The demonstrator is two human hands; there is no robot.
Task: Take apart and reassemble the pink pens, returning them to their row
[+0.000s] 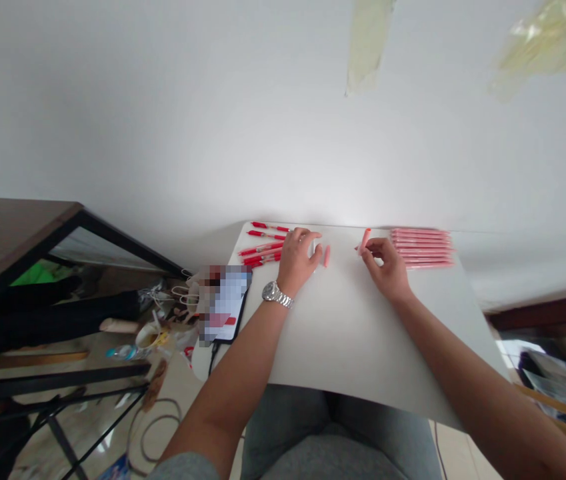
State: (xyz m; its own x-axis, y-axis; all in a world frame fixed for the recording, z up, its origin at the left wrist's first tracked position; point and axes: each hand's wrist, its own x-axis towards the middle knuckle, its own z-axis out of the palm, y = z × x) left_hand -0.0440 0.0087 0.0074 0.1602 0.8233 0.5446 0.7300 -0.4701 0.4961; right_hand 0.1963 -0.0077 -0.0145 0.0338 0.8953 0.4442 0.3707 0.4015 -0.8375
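Pink and red plastic carry the work here, all of it laid along the far edge of the white desk (353, 347).

Head view: a loose group of red pens (263, 250) lies at the far left corner, fanned and not squared up. At the far right corner a neat row of pink pens (421, 247) lies side by side, lengthwise along the edge. The left hand (299, 260), with a wristwatch (277, 294) on it, rests palm down just beside the red pens, fingers curled. A short pink piece (327, 255) sits at its fingertips, but whether they pinch it or only touch it I cannot tell. The right hand (387, 267) is closed in a fingertip pinch on a pink stick (364, 240), held tilted up off the desk, near the pink row yet apart from it.

Judging by the layout, the work is well advanced: the pink row looks like the finished side, and the red pens look like what is left, with the piece in hand in between. A phone (227, 303) lies at the left edge, clear of the work.
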